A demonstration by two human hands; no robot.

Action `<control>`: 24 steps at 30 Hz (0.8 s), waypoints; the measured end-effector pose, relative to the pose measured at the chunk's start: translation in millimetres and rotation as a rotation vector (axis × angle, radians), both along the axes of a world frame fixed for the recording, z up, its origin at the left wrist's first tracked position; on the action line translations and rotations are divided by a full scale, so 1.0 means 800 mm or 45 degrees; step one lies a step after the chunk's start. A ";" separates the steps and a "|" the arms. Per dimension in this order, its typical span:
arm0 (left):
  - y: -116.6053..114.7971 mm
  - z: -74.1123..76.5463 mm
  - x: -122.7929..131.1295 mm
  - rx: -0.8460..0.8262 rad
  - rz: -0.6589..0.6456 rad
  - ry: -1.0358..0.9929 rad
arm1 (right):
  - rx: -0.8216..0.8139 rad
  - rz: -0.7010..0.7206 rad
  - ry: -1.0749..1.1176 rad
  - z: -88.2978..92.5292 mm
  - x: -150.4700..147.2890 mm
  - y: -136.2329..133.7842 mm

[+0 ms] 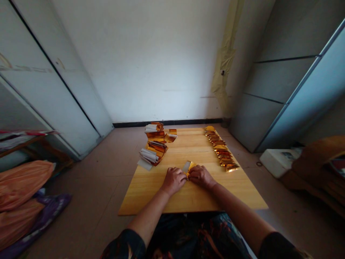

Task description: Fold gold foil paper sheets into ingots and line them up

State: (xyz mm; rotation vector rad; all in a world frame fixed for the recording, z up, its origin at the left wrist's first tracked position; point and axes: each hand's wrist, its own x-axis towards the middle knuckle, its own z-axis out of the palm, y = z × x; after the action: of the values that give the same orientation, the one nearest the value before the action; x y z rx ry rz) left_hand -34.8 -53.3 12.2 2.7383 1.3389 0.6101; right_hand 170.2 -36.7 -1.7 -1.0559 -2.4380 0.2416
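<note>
Most of the gold-and-silver foil sheet is hidden under the fingers, so its exact folds are hard to make out; only a silver flap and a gold corner show. The person's dark patterned sleeves and lap are cut off by the lower edge of the view, and the far stacks are too small to count.

The worktop is a pale wooden board set low on a beige tile floor, with a white wall behind it. Grey-white cabinets stand on the right and left. Orange and purple cloth bundles lie on the floor at the left, and a white box sits at the right.

The sheet lies near the worktop's front edge, between the 2 hands. The left hand and right hand are both closed on it, knuckles up, fingers pressing from either side. A long row of folded gold foil pieces runs along the right side of the worktop, and 2 piles of gold and white foil sit to the left, well ahead of the hands.
</note>
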 end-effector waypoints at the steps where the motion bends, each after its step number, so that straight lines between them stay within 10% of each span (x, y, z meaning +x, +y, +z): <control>1: -0.001 0.000 0.001 0.005 0.007 0.001 | -0.019 -0.014 0.018 -0.002 0.000 0.002; 24: -0.010 -0.017 0.012 0.150 0.187 -0.092 | 0.024 -0.065 -0.158 0.013 -0.003 -0.014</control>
State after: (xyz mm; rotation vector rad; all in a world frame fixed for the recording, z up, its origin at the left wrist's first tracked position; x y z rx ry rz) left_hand -25.5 -61.4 -1.4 2.6933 1.5450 0.8149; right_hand 167.9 -47.8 8.9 -1.1550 -2.5134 0.1394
